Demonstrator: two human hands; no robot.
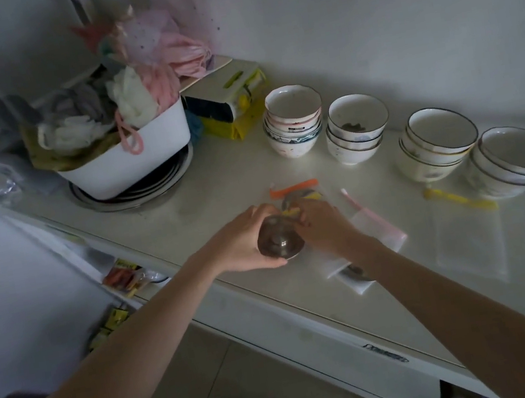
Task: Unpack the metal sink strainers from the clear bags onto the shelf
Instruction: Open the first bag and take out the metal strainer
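While left hand (243,240) clasps a domed metal strainer (278,241), right hand (322,223) pinches crinkly clear bag (299,198).

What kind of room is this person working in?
Most likely a home kitchen or a storage corner beside one: stacked bowls line the pale shelf by the wall, and a white tub holds cloths and scrubbers.

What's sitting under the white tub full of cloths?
The white tub sits on stacked round metal basins; only their rims show. The tub covers their insides, so any contents stay hidden.
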